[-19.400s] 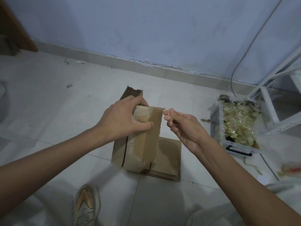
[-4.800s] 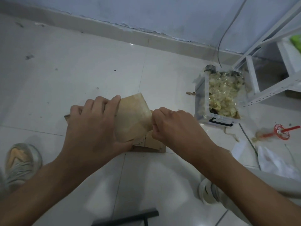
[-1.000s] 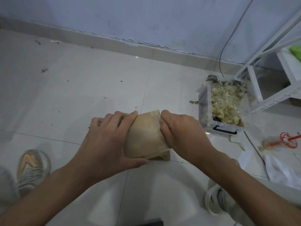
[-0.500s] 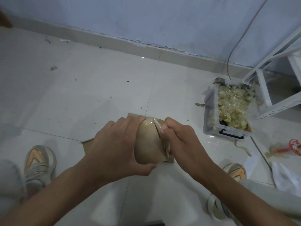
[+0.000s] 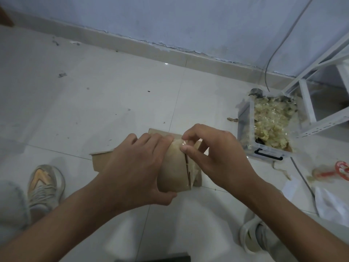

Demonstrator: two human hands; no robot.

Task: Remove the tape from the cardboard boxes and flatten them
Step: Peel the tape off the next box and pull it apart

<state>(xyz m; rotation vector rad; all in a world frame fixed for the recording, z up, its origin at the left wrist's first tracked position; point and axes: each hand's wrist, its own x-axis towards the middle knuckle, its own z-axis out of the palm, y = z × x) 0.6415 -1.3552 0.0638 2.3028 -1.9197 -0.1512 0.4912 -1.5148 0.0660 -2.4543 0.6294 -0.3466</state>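
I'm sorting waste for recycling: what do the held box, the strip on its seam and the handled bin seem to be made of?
Box: matte brown cardboard, layered edge visible. Strip: probably clear plastic tape, glossy glint. Bin: see-through hard plastic, black handle.

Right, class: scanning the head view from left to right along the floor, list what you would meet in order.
Orange-and-grey shoe → left hand → cardboard box → right hand → clear bin of peeled tape → red-and-white tape dispenser.
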